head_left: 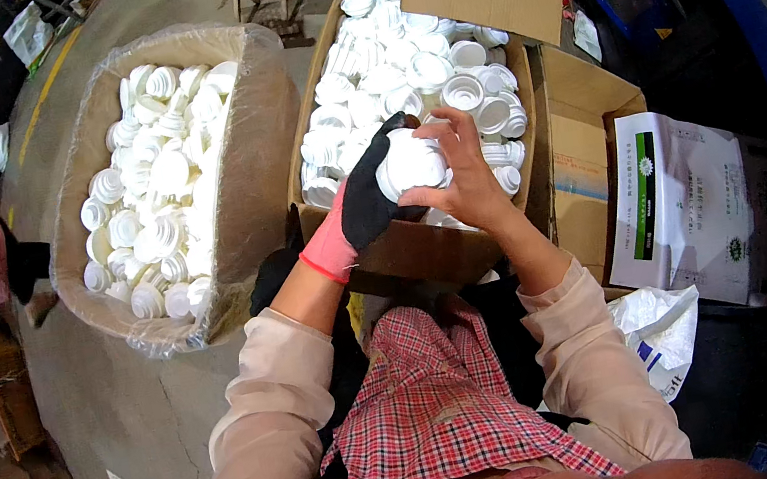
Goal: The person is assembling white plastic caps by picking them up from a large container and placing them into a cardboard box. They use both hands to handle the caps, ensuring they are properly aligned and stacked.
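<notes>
my gloved left hand (369, 203) and bare right hand (462, 176) both clasp one white cap (410, 164). a loose grip could drop it back into the cardboard box (426, 251).

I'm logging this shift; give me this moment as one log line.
left hand: gloved, on white cap | right hand: bare, on same cap | below: open cardboard box

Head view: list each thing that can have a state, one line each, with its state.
White cap: held by both hands.
Left hand: gloved, gripping the cap.
Right hand: bare, fingers on the cap.
Cardboard box: open, full of caps.
Bag-lined box: open, full of caps.
</notes>
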Tool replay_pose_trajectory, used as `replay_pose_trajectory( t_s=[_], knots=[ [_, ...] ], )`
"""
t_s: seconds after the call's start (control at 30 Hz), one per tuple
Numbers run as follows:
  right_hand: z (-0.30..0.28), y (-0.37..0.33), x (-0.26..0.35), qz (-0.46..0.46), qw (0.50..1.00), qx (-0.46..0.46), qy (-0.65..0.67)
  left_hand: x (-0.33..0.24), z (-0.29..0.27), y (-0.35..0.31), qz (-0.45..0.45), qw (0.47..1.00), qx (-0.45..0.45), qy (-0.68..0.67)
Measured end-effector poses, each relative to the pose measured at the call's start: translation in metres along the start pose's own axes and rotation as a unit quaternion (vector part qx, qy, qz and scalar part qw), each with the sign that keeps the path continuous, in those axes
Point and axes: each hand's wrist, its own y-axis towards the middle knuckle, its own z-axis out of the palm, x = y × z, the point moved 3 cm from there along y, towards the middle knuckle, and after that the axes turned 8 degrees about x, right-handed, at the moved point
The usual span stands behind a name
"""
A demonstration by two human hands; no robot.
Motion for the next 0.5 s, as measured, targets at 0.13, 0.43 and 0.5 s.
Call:
replay_pose_trajectory(
  t_s=[0.13, 0.43, 0.5],
  knots=[
    [-0.005, 0.0, 0.0, -0.009, 1.0, 0.005, -0.001, 0.0, 0.004, 0.002, -0.056, 0.98, 0.0, -0.189],
    [-0.001, -0.001, 0.013, -0.105, 0.992, 0.072, -0.005, 0.02, -0.006, -0.001, -0.083, 0.967, 0.006, -0.239],
    [-0.004, 0.002, 0.021, -0.101, 0.994, 0.039, 0.019, 0.013, -0.014, -0.005, 0.047, 0.992, 0.022, 0.115]
  ],
)
